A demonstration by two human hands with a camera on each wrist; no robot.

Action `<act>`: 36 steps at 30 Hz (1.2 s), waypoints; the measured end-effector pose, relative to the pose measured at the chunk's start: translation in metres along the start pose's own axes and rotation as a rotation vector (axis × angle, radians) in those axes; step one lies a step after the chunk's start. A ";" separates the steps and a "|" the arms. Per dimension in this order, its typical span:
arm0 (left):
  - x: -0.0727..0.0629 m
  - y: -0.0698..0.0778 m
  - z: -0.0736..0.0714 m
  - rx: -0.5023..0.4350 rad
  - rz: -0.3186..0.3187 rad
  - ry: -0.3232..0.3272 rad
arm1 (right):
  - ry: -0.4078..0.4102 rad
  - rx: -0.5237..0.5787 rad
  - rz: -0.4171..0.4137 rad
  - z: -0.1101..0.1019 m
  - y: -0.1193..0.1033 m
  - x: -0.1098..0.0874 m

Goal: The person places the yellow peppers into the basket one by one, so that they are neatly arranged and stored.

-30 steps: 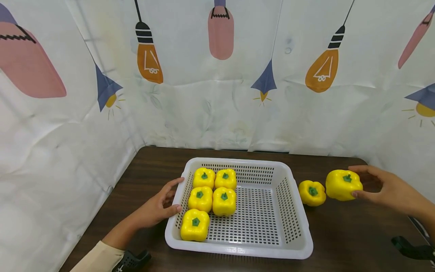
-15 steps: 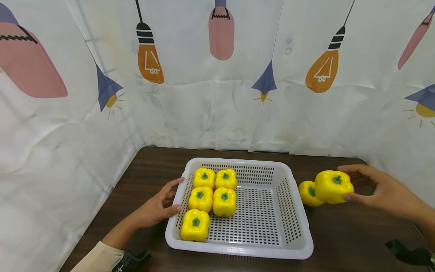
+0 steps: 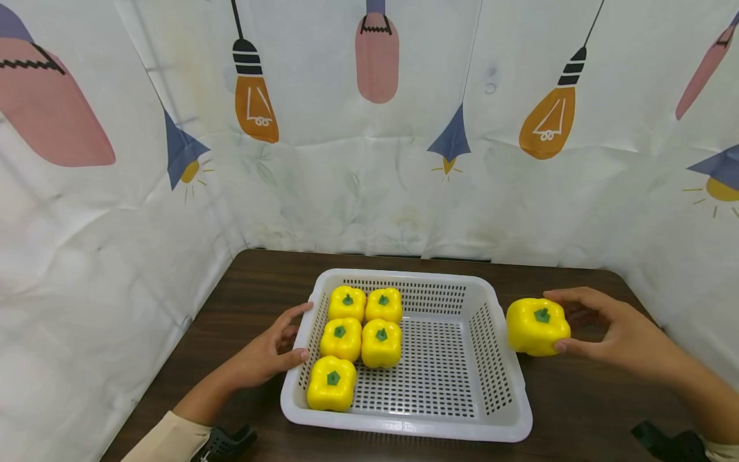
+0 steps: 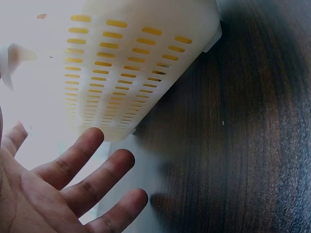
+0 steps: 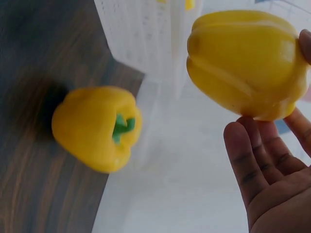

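My right hand (image 3: pixel 614 337) holds a yellow bell pepper (image 3: pixel 538 327) with a green stem, pinched between thumb and fingers, just beyond the right rim of the white perforated basket (image 3: pixel 404 428). Below it on the table lies another yellow bell pepper (image 5: pixel 97 128), plain in the right wrist view but nearly hidden in the head view. At the basket's left side is my left hand (image 3: pixel 267 350), index finger and thumb resting at the rim. Its other fingers (image 4: pixel 114 167) spread loosely beside the slotted wall. Several yellow bell peppers (image 3: pixel 340 339) sit upright in the basket's left half.
The dark wood table (image 3: pixel 254 276) carries the basket near its middle. White cloth (image 3: pixel 358 179) printed with lamps and bulbs hangs behind the table and on its left. Black straps (image 3: pixel 225 443) show at both wrists.
My right hand has carried its bell pepper leftward toward the basket, and it now covers the pepper lying on the table. The left hand has stayed at the rim.
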State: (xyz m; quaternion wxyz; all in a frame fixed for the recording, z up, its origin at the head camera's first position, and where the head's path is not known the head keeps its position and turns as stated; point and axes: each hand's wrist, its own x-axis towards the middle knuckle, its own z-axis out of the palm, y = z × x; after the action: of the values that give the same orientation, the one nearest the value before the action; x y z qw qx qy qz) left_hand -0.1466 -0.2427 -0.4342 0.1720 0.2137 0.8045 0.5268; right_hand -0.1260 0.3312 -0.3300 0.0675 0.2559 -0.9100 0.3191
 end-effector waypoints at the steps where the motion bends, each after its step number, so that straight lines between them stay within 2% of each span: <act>1: 0.000 0.000 0.000 0.000 -0.004 0.003 | 0.000 0.002 -0.006 0.002 -0.002 0.000; 5: 0.000 -0.001 0.000 -0.005 -0.007 0.006 | -0.007 -0.010 -0.010 0.011 -0.010 0.001; 17: 0.000 -0.002 0.001 -0.012 0.001 0.004 | -0.026 0.052 -0.065 0.034 -0.026 0.006; 30: 0.001 -0.001 0.000 -0.008 -0.006 0.003 | -0.079 0.145 -0.048 0.054 -0.046 0.012; 36: 0.000 -0.001 -0.001 -0.007 -0.005 0.004 | -0.110 0.155 -0.024 0.065 -0.050 0.017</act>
State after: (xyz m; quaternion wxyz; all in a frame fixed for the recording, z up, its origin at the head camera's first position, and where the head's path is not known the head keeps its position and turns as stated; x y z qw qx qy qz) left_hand -0.1473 -0.2434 -0.4350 0.1724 0.2097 0.8035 0.5298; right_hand -0.1121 0.2508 -0.3492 0.0013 0.2882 -0.8818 0.3733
